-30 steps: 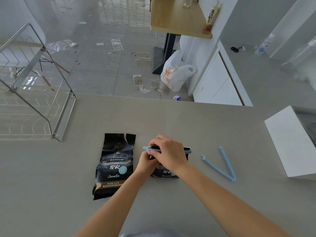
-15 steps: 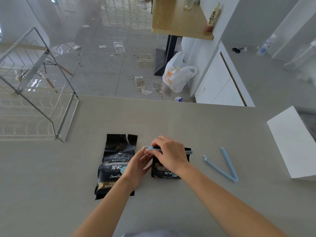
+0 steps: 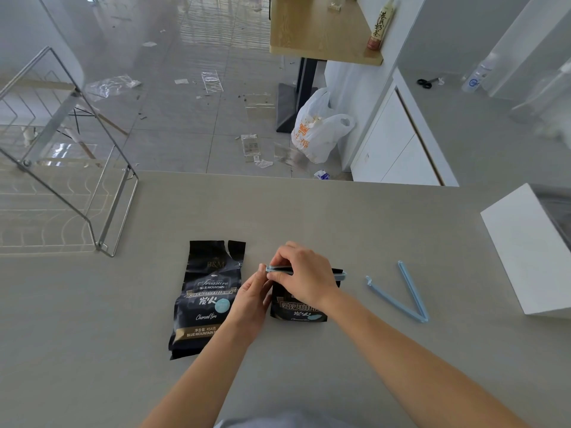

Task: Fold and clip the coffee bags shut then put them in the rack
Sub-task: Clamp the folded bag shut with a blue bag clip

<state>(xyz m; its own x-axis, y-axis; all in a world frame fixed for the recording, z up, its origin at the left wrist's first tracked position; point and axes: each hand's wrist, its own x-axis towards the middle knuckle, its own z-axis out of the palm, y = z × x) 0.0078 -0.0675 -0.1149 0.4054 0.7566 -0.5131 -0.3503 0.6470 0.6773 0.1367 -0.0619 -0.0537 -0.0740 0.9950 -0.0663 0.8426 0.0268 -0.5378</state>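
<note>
I am part-way through closing the right-hand coffee bag [image 3: 298, 307], which lies flat on the bench [image 3: 340, 217] with its top folded over. My right hand [image 3: 304, 278] covers the fold, its fingers [image 3: 279, 276] curled shut round the blue clip [image 3: 339, 275] that runs across the bag's top; the clip's far end pokes out past my wrist. My left hand [image 3: 251, 301] sits just beside it, fingertips pinching at the clip's near end, where I judge the catch to be. I cannot tell whether the catch has latched, since my hands hide it.

To do this well, I should keep the fold pressed flat under the right hand so it does not creep out, squeeze the two arms of the clip together at the near end until they lock, then check that the whole width of the bag is caught.

The second bag [image 3: 208, 296] lies open-topped just to the left, touching nothing. A spare clip [image 3: 401, 295] lies open in a V to the right. The wire rack [image 3: 102, 211] stands at the bench's far left, well apart from both bags.
</note>
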